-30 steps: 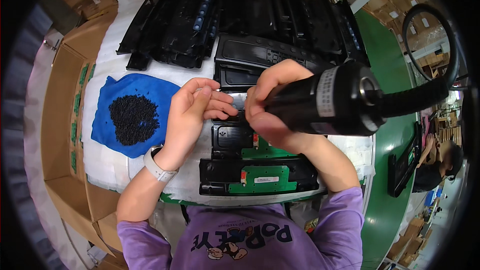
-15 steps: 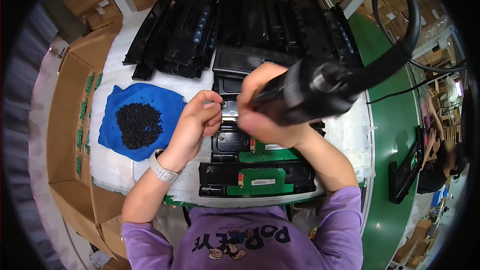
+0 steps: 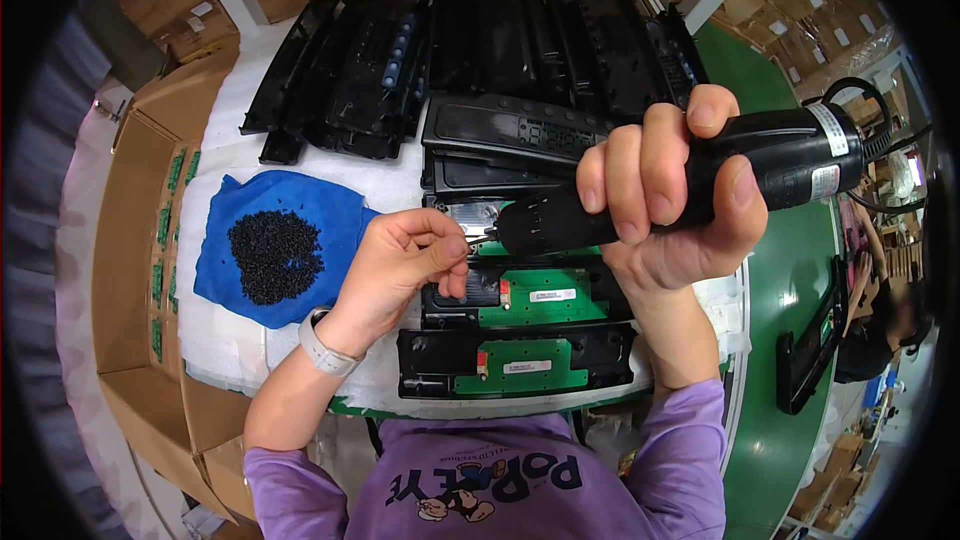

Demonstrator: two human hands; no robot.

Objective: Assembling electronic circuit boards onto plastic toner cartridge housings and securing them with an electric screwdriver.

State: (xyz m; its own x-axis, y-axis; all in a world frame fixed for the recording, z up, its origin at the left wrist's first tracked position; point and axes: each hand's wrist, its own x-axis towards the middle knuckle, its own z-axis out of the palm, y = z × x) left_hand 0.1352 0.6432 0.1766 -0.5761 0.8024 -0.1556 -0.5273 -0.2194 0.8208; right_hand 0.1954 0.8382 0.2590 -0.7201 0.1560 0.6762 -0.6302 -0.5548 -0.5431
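A black electric screwdriver (image 3: 785, 152) is wrapped in my right hand (image 3: 665, 185), tilted nearly level with its bit pointing left. My left hand (image 3: 400, 265) is closed in a pinch right at the bit's tip; whatever is between its fingertips is too small to make out. Below both hands lie long black plastic housings with green circuit boards: one partly covered by the driver, a middle one (image 3: 460, 305) and a front one (image 3: 425, 355). On the left, a heap of tiny black pieces, apparently screws (image 3: 275, 255), rests on a blue cloth (image 3: 222, 285).
Many black housings (image 3: 490, 30) stand stacked along the back of the white padded table. A cardboard box (image 3: 130, 340) with small green boards adjoins the left side. On the right runs a green surface (image 3: 755, 420), with another person (image 3: 870, 345) beyond it.
My right hand has turned the screwdriver and drawn it up and right, so its bit now points left. My left hand has shifted slightly right and down, meeting the bit.
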